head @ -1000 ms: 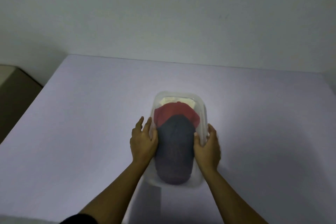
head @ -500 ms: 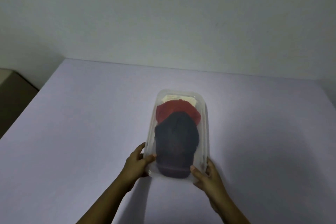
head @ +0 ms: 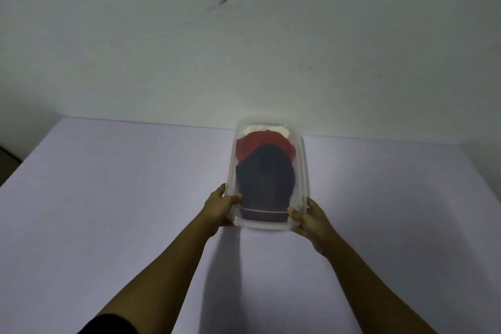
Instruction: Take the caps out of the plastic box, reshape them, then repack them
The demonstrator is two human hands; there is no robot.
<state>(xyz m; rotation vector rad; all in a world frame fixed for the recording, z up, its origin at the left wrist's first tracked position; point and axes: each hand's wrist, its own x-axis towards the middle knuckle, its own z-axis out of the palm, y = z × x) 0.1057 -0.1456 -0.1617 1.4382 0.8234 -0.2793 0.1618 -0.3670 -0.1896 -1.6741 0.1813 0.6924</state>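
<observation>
Box [head: 305,171] in left hand [head: 218,206], right hand [head: 311,218]

Of the white cap [head: 254,127] only a thin edge shows at the far end of the plastic box [head: 305,171]. The red cap [head: 257,141] covers the rest of it, and the dark cap [head: 265,179] lies over the near part of the red one. The cloudy plastic blurs all three, so seams and marks cannot be read. The fingers of the left grip [head: 219,205] and the right grip [head: 311,217] are hidden under the box's near corners; only the thumbs show. The picture's edges cut off both forearms and the bench [head: 122,198].
</observation>
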